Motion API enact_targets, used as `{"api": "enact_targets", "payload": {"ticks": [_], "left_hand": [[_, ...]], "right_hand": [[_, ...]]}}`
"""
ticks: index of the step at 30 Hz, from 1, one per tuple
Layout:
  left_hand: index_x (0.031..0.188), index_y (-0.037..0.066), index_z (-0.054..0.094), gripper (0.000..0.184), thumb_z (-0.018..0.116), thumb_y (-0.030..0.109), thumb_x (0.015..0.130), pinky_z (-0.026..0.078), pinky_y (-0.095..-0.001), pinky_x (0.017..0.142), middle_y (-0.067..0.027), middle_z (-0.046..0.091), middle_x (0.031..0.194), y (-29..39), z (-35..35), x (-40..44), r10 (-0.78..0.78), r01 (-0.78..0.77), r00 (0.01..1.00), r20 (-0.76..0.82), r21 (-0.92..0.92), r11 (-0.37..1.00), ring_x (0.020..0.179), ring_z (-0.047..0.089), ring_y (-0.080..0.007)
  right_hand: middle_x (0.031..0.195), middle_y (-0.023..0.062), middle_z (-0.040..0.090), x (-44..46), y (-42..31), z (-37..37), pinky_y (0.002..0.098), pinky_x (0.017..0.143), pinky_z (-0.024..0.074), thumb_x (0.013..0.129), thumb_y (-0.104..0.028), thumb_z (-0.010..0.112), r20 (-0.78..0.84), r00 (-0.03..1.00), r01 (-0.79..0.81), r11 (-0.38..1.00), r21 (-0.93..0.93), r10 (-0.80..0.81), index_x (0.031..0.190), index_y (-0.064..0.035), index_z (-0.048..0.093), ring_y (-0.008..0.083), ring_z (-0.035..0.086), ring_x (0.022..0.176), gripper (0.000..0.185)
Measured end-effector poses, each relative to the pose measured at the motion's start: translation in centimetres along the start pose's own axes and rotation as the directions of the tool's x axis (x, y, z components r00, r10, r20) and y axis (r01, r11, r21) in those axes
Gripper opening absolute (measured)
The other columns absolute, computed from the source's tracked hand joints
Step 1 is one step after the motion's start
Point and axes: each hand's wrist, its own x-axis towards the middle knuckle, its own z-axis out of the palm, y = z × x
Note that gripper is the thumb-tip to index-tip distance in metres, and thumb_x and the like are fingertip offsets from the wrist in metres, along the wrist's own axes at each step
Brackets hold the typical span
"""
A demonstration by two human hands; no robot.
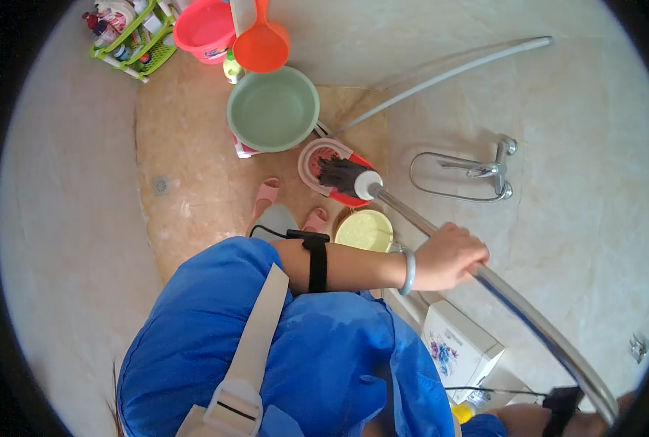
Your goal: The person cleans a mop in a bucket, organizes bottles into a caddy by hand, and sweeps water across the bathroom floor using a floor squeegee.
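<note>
My left hand (pixel 450 256) is closed around the metal handle of a mop (pixel 532 324), partway along it. A grey bangle circles that wrist and a black strap the forearm. At the lower right edge my right hand (pixel 619 409) is by the top end of the handle, closed on it, mostly dark and cut off. The mop's dark strands (pixel 341 177), below a white collar, hang at the pink wringer basket of a red mop bucket (pixel 355 159). How deep they sit cannot be told. A yellow bucket (pixel 364 230) stands beside it.
A green basin (pixel 273 109) stands behind the mop bucket. Further back are a pink basin (pixel 204 29), an orange ladle (pixel 262 47) and a green rack (pixel 136 40) with bottles. A hose (pixel 448 81) and a tap (pixel 488 169) are on the right wall. Pink slippers (pixel 267 191) are on my feet.
</note>
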Motion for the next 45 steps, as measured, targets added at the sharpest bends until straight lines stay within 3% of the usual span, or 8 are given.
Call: {"api": "enact_targets", "payload": {"ticks": [7, 9, 14, 17, 20, 28, 36, 45], "left_hand": [[0.074, 0.008, 0.053, 0.014, 0.062, 0.013, 0.064, 0.038, -0.0407, 0.065, -0.0084, 0.054, 0.068, -6.2, 0.0, -2.3, -0.144, 0.192, 0.96, -0.24, 0.189, 0.963, 0.068, 0.052, -0.0295], [0.064, 0.006, 0.052, 0.028, 0.068, 0.029, 0.068, 0.041, -0.0386, 0.055, -0.0097, 0.052, 0.056, -7.3, -2.9, -2.3, -0.288, 0.246, 0.924, 0.253, 0.187, 0.951, 0.058, 0.053, -0.0296], [0.07, 0.006, 0.054, 0.041, 0.073, 0.043, 0.068, 0.044, -0.034, 0.057, -0.008, 0.056, 0.06, -8.6, -2.7, -1.5, -0.143, 0.278, 0.223, 0.964, 0.077, 0.957, 0.061, 0.057, -0.0211], [0.082, 0.007, 0.054, 0.033, 0.074, 0.027, 0.065, 0.044, -0.0357, 0.058, -0.0071, 0.058, 0.068, -8.6, -2.5, -3.2, -0.049, 0.168, 0.897, 0.44, -0.236, 0.957, 0.063, 0.058, -0.0226], [0.079, 0.005, 0.055, 0.029, 0.069, 0.027, 0.067, 0.044, -0.0396, 0.056, -0.0115, 0.058, 0.068, -8.7, -0.2, -4.0, -0.085, 0.079, 0.996, 0.033, 0.162, 0.984, 0.064, 0.058, -0.0309], [0.063, 0.003, 0.057, 0.038, 0.071, 0.037, 0.07, 0.042, -0.0398, 0.054, -0.0167, 0.054, 0.057, -12.0, -0.8, -1.1, -0.01, 0.384, 0.124, 0.992, -0.038, 0.922, 0.057, 0.055, -0.0327], [0.063, 0.01, 0.056, 0.026, 0.068, 0.032, 0.069, 0.043, -0.0411, 0.054, -0.0089, 0.054, 0.061, -20.3, 2.2, -5.5, -0.199, 0.119, 0.966, 0.164, 0.398, 0.91, 0.06, 0.056, -0.0291], [0.069, 0.013, 0.062, 0.021, 0.056, 0.032, 0.077, 0.046, -0.0433, 0.058, -0.0099, 0.06, 0.061, -29.0, 6.5, -4.6, -0.422, 0.135, 0.66, 0.621, 0.454, 0.88, 0.063, 0.061, -0.03]], "right_hand": [[0.064, 0.0059, 0.029, -6.2, 5.9, 1.7, 0.0361, 0.069, 0.0284, 0.079, 0.001, 0.049, -0.034, 0.863, -0.458, 0.81, 0.366, 0.504, 0.061, -0.0109, 0.027, 0.0185, 0.03, 0.059, 0.03], [0.059, -0.0032, 0.056, -5.8, 6.0, 2.6, 0.021, 0.05, 0.0434, 0.079, -0.037, 0.063, 0.096, 0.936, -0.348, 0.852, 0.392, 0.338, 0.09, -0.0106, 0.057, 0.0078, 0.052, 0.045, 0.029], [0.057, -0.0037, 0.054, -5.0, 5.2, 4.0, 0.0208, 0.043, 0.0459, 0.076, -0.009, 0.061, 0.506, 0.81, -0.131, 0.749, 0.65, -0.297, 0.103, -0.006, 0.056, 0.0056, 0.051, 0.044, 0.028], [0.05, -0.008, 0.04, -5.5, 4.7, 1.9, 0.0207, 0.034, 0.029, 0.086, -0.02, 0.052, -0.103, 0.987, 0.135, 0.978, 0.158, -0.12, 0.09, -0.0092, 0.054, 0.0037, 0.033, 0.034, 0.011], [0.048, -0.0102, 0.034, -5.8, 5.8, 0.0, 0.0201, 0.033, 0.0251, 0.088, -0.045, 0.051, -0.248, 0.948, -0.035, 0.713, -0.701, -0.198, 0.083, -0.0157, 0.052, 0.0043, 0.029, 0.032, 0.03], [0.05, -0.0099, 0.046, -4.3, 4.5, -5.5, 0.0198, 0.04, 0.0332, 0.089, -0.035, 0.05, 0.078, 0.997, -0.009, 0.905, 0.425, -0.027, 0.097, -0.0166, 0.055, 0.0021, 0.04, 0.037, 0.021], [0.049, -0.0104, 0.044, -12.0, 7.1, -16.2, 0.0193, 0.042, 0.0335, 0.089, -0.02, 0.043, -0.278, 0.925, -0.298, 0.948, -0.113, 0.258, 0.08, -0.0122, 0.051, 0.0018, 0.041, 0.037, 0.014], [0.043, -0.0067, 0.027, -17.6, 12.1, -17.3, 0.0184, 0.033, 0.0285, 0.089, -0.015, 0.044, -0.855, 0.5, -0.549, 0.713, -0.437, -0.139, 0.055, -0.0174, 0.032, 0.0042, 0.03, 0.033, 0.036]]}}
